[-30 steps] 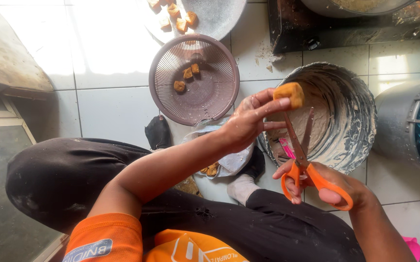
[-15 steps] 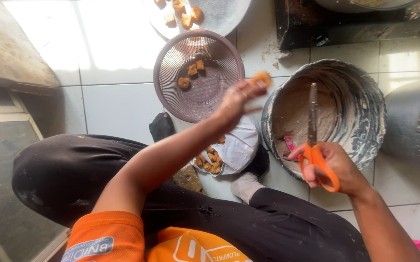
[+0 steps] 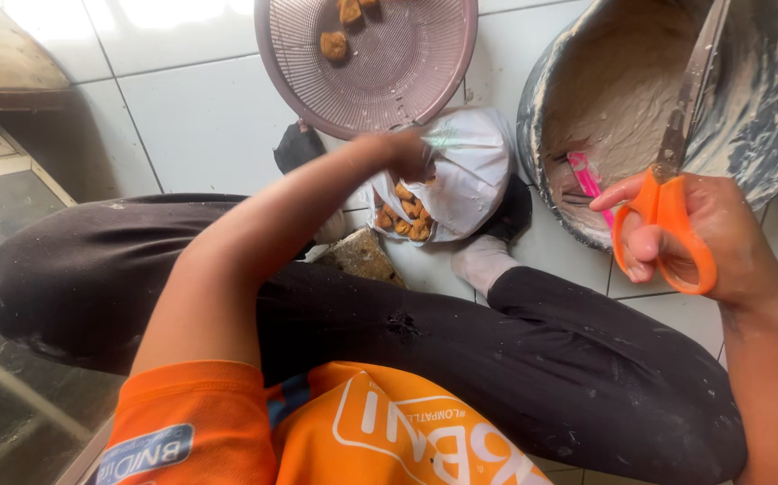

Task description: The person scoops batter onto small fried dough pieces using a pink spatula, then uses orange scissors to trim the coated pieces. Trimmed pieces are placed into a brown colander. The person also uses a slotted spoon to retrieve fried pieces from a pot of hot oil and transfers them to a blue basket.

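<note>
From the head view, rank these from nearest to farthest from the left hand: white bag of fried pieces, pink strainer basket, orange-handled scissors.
1. White bag: right at the left hand, fingers at its opening.
2. Pink strainer basket: just beyond, above the hand.
3. Orange-handled scissors: far to the right, in the right hand.

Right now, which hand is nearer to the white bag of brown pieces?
Left. The left hand is at the white bag opening; the right hand holds orange scissors beside the bowl.

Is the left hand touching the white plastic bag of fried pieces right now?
Touching. The head view shows the left hand at the open mouth of the white plastic bag, its blurred fingers overlapping the bag's rim with no floor visible between them.
</note>
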Action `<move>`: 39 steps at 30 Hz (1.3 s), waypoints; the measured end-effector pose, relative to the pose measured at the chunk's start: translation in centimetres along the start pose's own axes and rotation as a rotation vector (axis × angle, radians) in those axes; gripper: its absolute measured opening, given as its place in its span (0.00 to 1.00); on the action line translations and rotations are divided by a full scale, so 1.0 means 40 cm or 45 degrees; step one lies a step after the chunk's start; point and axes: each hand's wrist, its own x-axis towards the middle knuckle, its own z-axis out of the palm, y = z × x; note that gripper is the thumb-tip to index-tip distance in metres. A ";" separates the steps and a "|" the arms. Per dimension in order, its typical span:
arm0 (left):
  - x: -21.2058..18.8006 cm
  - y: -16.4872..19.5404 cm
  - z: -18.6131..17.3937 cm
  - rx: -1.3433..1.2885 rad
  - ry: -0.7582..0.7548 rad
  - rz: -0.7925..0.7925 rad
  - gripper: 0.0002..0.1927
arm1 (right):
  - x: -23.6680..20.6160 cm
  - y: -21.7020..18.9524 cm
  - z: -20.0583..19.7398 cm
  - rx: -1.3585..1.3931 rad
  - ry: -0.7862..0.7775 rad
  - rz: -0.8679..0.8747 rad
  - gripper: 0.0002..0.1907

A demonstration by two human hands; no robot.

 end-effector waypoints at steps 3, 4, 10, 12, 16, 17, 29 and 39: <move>-0.018 0.000 0.213 0.122 0.547 -0.209 0.29 | -0.003 -0.001 0.002 -0.021 -0.005 0.012 0.23; -0.017 -0.009 0.251 0.104 0.586 -0.210 0.29 | -0.003 -0.002 0.004 -0.043 -0.009 0.009 0.24; -0.028 -0.055 0.292 0.405 0.790 -0.245 0.27 | 0.002 -0.008 0.008 -0.018 -0.020 0.014 0.25; -0.036 -0.061 0.273 0.252 0.916 -0.311 0.17 | 0.007 -0.009 0.008 -0.035 -0.019 0.021 0.25; -0.043 -0.050 0.248 0.428 0.656 -0.361 0.13 | 0.010 -0.014 0.014 -0.018 0.016 0.040 0.25; -0.040 -0.046 0.245 0.428 0.594 -0.396 0.13 | 0.011 -0.016 0.015 -0.044 0.023 0.051 0.25; -0.049 0.135 -0.031 -0.032 0.241 0.092 0.22 | 0.030 -0.025 0.026 -0.051 -0.064 0.115 0.27; -0.295 0.414 -0.326 -2.364 0.770 0.785 0.23 | 0.004 -0.090 0.107 -0.217 -0.474 0.164 0.61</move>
